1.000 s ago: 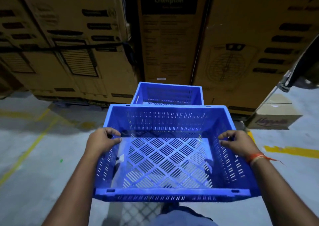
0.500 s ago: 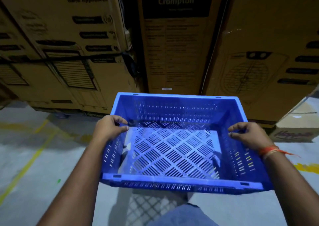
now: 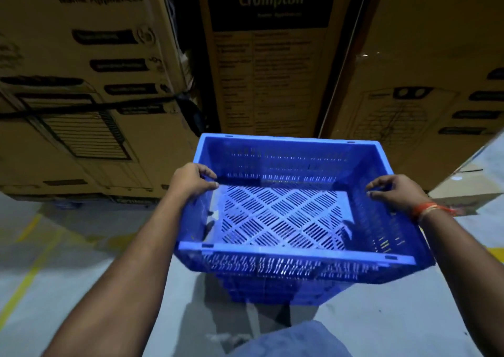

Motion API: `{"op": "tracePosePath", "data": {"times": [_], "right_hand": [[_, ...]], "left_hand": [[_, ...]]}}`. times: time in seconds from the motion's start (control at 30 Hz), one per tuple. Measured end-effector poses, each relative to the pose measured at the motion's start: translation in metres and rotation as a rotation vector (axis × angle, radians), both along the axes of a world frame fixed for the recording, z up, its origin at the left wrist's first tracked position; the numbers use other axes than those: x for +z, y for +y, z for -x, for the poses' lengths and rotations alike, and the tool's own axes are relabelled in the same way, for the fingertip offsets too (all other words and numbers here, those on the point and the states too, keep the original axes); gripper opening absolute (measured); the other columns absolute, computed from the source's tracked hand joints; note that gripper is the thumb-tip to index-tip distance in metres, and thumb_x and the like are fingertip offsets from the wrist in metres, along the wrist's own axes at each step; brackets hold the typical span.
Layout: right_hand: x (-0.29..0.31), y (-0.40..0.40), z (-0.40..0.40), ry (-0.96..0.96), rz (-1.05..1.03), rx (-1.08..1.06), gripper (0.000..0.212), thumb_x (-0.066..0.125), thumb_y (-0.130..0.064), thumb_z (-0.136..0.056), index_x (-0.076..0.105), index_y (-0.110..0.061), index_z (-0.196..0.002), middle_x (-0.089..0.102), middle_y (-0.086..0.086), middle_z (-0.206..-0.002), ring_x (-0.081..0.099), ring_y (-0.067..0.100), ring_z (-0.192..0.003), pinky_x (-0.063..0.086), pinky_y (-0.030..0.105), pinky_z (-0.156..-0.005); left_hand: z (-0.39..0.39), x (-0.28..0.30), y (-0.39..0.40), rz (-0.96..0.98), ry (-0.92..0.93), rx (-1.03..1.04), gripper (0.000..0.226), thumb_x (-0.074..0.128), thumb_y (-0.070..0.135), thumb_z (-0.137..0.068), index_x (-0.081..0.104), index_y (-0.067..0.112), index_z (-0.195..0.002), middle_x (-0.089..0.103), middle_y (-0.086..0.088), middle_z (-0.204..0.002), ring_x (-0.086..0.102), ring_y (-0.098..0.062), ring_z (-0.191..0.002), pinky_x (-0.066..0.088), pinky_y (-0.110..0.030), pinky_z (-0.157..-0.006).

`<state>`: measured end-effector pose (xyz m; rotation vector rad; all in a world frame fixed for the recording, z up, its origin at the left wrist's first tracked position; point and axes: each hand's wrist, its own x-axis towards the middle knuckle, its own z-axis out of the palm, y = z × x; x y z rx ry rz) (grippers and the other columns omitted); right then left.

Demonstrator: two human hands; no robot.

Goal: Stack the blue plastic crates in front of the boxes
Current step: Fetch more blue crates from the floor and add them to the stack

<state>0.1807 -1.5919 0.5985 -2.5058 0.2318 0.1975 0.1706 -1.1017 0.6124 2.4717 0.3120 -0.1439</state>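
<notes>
Under our hands, most of the lower crate (image 3: 275,294) is hidden; only dark blue edges show. Our left hand (image 3: 191,182) clamps the left rim of the blue crate (image 3: 283,254), thumb inside; our right hand (image 3: 395,193) hooks the right rim. It sits level, long axis left to right, open top up, just before the cardboard boxes (image 3: 267,70), whose tops are cut off.
</notes>
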Motion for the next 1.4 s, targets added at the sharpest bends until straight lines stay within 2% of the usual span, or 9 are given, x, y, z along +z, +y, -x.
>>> {"op": "tracePosePath", "data": {"times": [0.13,0.3,0.4,0.5,0.6,0.7,0.97,1.13,1.4], "right_hand": [[-0.001,-0.003,-0.027,0.017,0.07,0.057,0.009,0.079,-0.02,-0.078,0.074,-0.019,-0.085,0.07,0.011,-0.062,0.06,0.018,-0.039,0.044,0.022,-0.042],[-0.002,-0.001,-0.051,0.027,0.136,0.07,0.011,0.08,-0.019,-0.077,0.074,-0.02,-0.086,0.07,0.009,-0.064,0.061,0.015,-0.041,0.047,0.026,-0.048],[-0.013,0.001,-0.052,0.055,0.166,0.079,0.012,0.08,-0.021,-0.077,0.076,-0.02,-0.089,0.068,0.005,-0.071,0.062,0.016,-0.052,0.047,0.027,-0.058],[-0.018,0.005,-0.052,0.046,0.149,0.05,0.01,0.079,-0.023,-0.077,0.074,-0.023,-0.086,0.07,0.005,-0.076,0.065,0.019,-0.055,0.045,0.024,-0.054],[-0.016,0.012,-0.054,0.046,0.116,0.04,0.01,0.078,-0.023,-0.077,0.074,-0.023,-0.086,0.071,0.004,-0.08,0.065,0.018,-0.056,0.048,0.023,-0.054],[-0.021,0.022,-0.056,0.044,0.108,0.061,0.014,0.077,-0.021,-0.075,0.075,-0.021,-0.089,0.071,0.003,-0.085,0.062,0.016,-0.069,0.045,0.022,-0.068],[-0.034,0.032,-0.05,0.023,0.052,-0.037,0.009,0.078,-0.016,-0.073,0.072,-0.023,-0.075,0.071,-0.002,-0.084,0.066,0.017,-0.08,0.047,0.024,-0.071],[-0.037,0.03,-0.053,0.016,0.089,-0.028,0.007,0.073,-0.02,-0.07,0.07,-0.026,-0.072,0.072,-0.002,-0.087,0.066,0.018,-0.083,0.051,0.026,-0.076],[-0.033,0.03,-0.063,0.036,0.086,-0.028,0.012,0.074,-0.013,-0.077,0.073,-0.024,-0.074,0.072,0.0,-0.089,0.064,0.016,-0.077,0.045,0.025,-0.067]], "left_hand": [[-0.034,-0.007,0.003,0.016,-0.008,-0.02,0.022,0.089,0.028,-0.07,0.079,0.023,-0.089,0.073,0.0,-0.083,0.067,-0.016,-0.077,0.049,-0.024,-0.068],[-0.054,-0.021,0.0,0.011,0.03,-0.005,0.024,0.09,0.03,-0.07,0.079,0.024,-0.09,0.074,0.0,-0.088,0.068,-0.015,-0.083,0.049,-0.025,-0.071],[-0.058,-0.034,-0.005,0.001,0.05,0.0,0.022,0.089,0.028,-0.07,0.078,0.025,-0.089,0.074,0.002,-0.088,0.065,-0.012,-0.074,0.045,-0.024,-0.068],[-0.059,-0.044,-0.006,-0.037,0.05,0.004,0.02,0.087,0.024,-0.074,0.079,0.024,-0.092,0.071,0.003,-0.081,0.056,-0.005,-0.057,0.045,-0.023,-0.067],[-0.063,-0.048,-0.001,-0.099,0.059,0.009,0.019,0.085,0.02,-0.077,0.079,0.022,-0.094,0.075,-0.001,-0.086,0.059,-0.013,-0.062,0.048,-0.025,-0.069],[-0.062,-0.051,0.011,-0.126,0.062,0.043,0.016,0.084,0.019,-0.078,0.078,0.024,-0.093,0.069,0.001,-0.07,0.059,-0.014,-0.055,0.049,-0.027,-0.066],[-0.046,-0.056,0.02,-0.181,0.064,0.032,0.02,0.086,0.032,-0.075,0.074,0.032,-0.092,0.072,0.003,-0.091,0.067,-0.016,-0.082,0.046,-0.026,-0.065],[-0.041,-0.057,0.019,-0.164,0.056,0.028,0.023,0.087,0.033,-0.073,0.074,0.032,-0.092,0.072,0.002,-0.088,0.067,-0.016,-0.079,0.048,-0.026,-0.068],[-0.038,-0.05,0.008,-0.154,0.039,0.061,0.021,0.086,0.029,-0.074,0.074,0.027,-0.091,0.072,0.0,-0.088,0.066,-0.018,-0.08,0.048,-0.026,-0.07]]}}
